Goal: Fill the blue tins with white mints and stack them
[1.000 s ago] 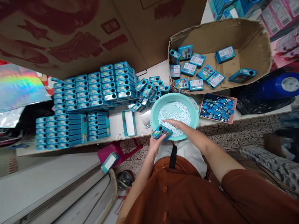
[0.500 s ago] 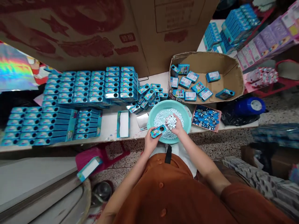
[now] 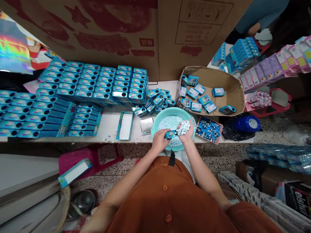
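Observation:
Over a turquoise plastic basin, my left hand grips a small blue printed box lying sideways. The box's right end meets a heap of small white pellets cupped in my right hand. My right fingers curl around the heap, palm up. More loose white pellets cover parts of the basin floor. Just left of the basin lie a small silver-topped scale and an open blue tray with a white inside.
Stacked blue boxes fill the left of the table, with a loose pile beside them. A cut-down carton holds several boxes. Right of the basin is a tray of blue-and-silver caps. A large carton stands behind.
The box in my left hand has turned and moved right, its end now against the pellets in my right hand. The camera view has shifted.

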The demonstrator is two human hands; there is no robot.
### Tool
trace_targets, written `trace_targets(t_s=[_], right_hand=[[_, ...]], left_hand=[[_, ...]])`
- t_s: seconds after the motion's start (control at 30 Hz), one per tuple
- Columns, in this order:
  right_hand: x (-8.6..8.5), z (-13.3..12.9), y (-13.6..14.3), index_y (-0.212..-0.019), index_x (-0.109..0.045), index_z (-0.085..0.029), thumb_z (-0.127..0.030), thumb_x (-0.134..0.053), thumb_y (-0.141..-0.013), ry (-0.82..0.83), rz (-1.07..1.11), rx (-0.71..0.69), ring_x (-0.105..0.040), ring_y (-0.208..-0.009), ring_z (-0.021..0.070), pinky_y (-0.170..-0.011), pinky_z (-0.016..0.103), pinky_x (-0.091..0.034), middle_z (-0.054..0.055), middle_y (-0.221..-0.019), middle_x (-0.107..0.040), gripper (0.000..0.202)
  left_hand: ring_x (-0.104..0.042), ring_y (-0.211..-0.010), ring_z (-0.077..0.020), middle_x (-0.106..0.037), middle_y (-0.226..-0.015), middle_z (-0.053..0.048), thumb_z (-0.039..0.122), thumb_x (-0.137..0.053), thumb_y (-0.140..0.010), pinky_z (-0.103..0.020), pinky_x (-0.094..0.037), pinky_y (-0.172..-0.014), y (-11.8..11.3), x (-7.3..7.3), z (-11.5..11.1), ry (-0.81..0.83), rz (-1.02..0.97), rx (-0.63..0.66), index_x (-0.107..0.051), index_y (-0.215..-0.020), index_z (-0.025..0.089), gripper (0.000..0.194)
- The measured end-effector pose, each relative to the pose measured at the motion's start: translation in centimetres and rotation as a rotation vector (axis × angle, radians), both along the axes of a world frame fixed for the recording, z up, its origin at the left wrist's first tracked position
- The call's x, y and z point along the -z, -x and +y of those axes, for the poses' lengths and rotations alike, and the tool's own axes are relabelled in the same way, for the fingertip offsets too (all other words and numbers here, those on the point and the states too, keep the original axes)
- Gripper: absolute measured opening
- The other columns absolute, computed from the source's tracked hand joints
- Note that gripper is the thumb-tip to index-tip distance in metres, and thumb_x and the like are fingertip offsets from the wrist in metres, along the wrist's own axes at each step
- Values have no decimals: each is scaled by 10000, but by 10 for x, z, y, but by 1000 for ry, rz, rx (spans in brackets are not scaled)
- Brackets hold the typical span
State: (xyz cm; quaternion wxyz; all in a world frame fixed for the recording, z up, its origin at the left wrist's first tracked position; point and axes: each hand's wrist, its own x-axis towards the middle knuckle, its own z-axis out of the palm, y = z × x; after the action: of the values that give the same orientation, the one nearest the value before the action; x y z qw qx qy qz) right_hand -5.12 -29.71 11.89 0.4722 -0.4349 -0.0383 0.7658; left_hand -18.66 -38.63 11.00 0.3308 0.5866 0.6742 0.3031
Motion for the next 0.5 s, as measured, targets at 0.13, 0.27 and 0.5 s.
trace_targets(t_s=[0.13, 0.27, 0.5], right_hand=[[-4, 3, 4, -727, -508, -228, -496, -507, -830, -15, -126, 15, -503, -459, 103, -454, 227, -444, -53, -550, -532, 286], [-6, 3, 9, -774, -543, -227, -557, -513, -825, -92, -258, 34, -514, -462, 103, -456, 226, -460, -54, -546, -534, 335], [-15, 6, 10, -752, -540, -211, -608, -486, -833, -92, -276, -14, -531, -461, 101, -461, 219, -464, -50, -515, -510, 409]], left_hand=[[-587, -1070, -284, -665, -1122, -65, 121, -652, -685, -403, -440, -903, 1, -12, 6, 44, 98, 32, -623, -1119, 250, 453], [-591, -1038, -294, -669, -1085, -74, 107, -645, -663, -410, -439, -885, 3, -22, 14, 81, 148, 72, -630, -1119, 244, 476], [-590, -1044, -299, -671, -1102, -68, 126, -656, -673, -414, -437, -882, 3, -22, 20, 73, 117, 47, -641, -1106, 248, 450]])
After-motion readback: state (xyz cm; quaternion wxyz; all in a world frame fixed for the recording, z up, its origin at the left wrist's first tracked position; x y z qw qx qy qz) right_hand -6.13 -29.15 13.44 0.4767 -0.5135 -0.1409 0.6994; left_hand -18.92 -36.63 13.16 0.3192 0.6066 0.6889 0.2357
